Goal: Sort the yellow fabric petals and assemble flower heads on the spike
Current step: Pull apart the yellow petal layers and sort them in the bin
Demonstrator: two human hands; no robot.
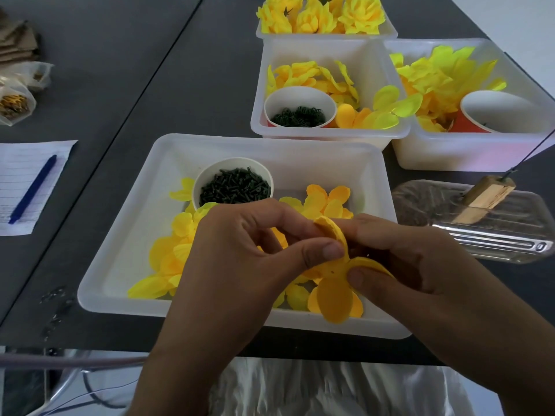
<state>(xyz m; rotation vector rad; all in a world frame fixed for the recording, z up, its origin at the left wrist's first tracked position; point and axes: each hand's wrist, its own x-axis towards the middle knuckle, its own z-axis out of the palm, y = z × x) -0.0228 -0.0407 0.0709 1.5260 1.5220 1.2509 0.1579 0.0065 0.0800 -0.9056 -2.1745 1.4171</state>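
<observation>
Both hands hold one orange-yellow fabric petal piece (333,292) over the near white tray (120,265). My left hand (240,253) pinches its upper lobe between thumb and forefinger. My right hand (399,253) pinches the piece from the right, thumb on its middle. More loose yellow petals (168,259) lie in the tray around a paper cup of dark green pegs (234,187). The thin wire spike (531,151) rises from a wooden block (486,196) at the right. Finished flower heads (321,16) fill the far tray.
A middle white tray (330,133) holds petals and a cup of green rings (300,111). A right tray (468,151) holds bright petals and a red cup (498,112). The wooden block sits in a clear plastic dish (480,235). Paper and a blue pen (33,189) lie at left.
</observation>
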